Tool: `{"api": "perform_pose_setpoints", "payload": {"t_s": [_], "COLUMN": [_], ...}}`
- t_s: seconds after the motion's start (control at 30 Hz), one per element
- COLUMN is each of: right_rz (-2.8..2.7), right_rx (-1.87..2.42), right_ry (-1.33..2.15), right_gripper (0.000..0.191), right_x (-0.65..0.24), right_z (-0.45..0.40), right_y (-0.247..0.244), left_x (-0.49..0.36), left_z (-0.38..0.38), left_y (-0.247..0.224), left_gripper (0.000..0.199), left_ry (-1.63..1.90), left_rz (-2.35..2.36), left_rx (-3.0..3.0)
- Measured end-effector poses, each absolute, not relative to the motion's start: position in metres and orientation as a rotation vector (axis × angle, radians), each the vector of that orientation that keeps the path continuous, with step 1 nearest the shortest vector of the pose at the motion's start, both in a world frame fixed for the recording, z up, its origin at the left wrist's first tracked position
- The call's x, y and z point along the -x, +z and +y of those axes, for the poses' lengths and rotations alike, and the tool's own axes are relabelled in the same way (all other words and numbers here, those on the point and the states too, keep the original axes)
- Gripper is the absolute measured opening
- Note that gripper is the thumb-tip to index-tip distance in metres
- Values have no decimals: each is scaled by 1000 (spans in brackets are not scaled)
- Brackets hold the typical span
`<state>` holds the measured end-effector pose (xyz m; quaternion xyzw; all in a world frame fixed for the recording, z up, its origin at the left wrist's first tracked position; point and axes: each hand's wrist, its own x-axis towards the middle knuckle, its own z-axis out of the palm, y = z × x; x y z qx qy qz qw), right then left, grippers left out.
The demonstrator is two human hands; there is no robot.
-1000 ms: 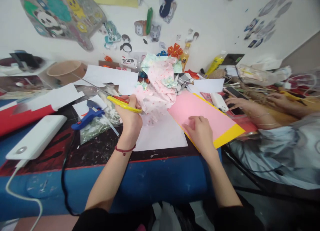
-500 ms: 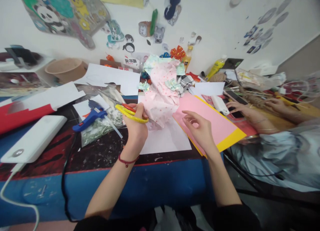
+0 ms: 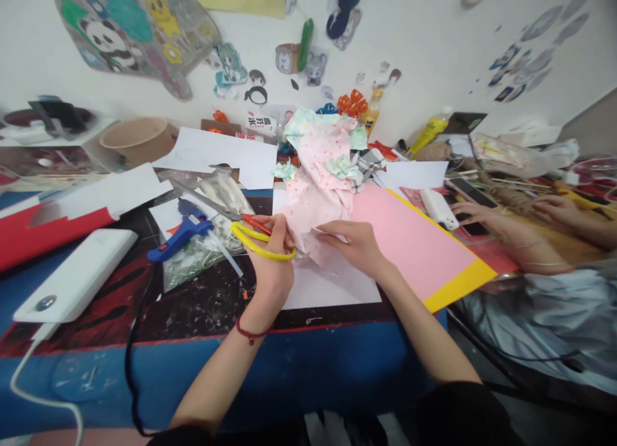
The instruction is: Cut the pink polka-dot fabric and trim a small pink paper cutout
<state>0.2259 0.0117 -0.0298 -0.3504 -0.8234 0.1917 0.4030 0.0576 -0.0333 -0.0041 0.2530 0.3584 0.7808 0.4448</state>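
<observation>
Between both hands' fingers [image 3: 337, 231], pink paper [image 3: 321, 189]

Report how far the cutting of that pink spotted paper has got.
Done: left hand grips the yellow scissors; right hand pinches the pink spotted paper. In hand: lining them up. Left: the cut; no fresh-cut piece shows beside them on the white sheet.
</observation>
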Motion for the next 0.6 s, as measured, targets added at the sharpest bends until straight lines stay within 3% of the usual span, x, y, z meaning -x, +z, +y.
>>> {"api": "perform_pose_setpoints", "payload": {"t_s": [0.13,0.23,0.4,0.6], "right_rz": [-2030,-1786,-1694,-1494], "right_rx": [1073,1343,1501,1067], "right_ry": [174,110,880,1743], "right_gripper": [16,32,62,60], "right_x": [-267,-279,-261,-227], "right_z": [7,-2,-20,-14], "right_y": [-30,-23,-15,-16], "left_x": [-59,-60,-59,-61], "left_z": [-36,-37,-34,-25], "left_y": [-8,-7,5,31], "left_gripper": [30,30,27,27], "left_ry": [1929,1926,1955,1995], "left_rz": [892,903,851,774], "left_rx": [-608,-591,-587,-611]}}
